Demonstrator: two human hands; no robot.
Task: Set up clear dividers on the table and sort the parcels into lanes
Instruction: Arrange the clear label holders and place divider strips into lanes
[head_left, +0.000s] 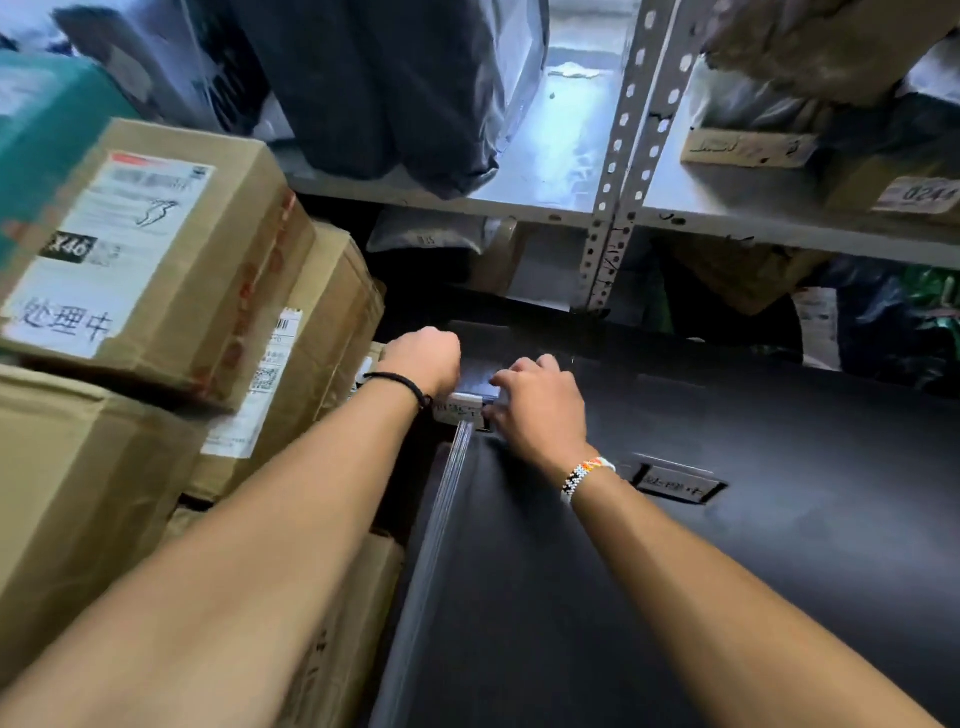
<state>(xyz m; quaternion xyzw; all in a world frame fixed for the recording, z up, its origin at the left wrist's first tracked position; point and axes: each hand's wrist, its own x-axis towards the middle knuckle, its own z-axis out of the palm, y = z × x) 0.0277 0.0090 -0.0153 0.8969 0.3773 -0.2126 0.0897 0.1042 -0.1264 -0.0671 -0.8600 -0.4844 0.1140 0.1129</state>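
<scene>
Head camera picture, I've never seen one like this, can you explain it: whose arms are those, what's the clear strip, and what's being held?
There is no machine here: one camera worn on a person's head looks down at their own bare arms. The left hand and right hand meet at a small pale clip on the far end of a clear divider, which stands on edge on the black table. How the fingers grip is hidden. Cardboard boxes are stacked at the left; metal shelves behind hold bagged parcels.

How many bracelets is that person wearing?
2. A thin black band circles the left wrist, and a colourful beaded bracelet circles the right wrist. Both forearms are otherwise bare, so none looks hidden.
</scene>
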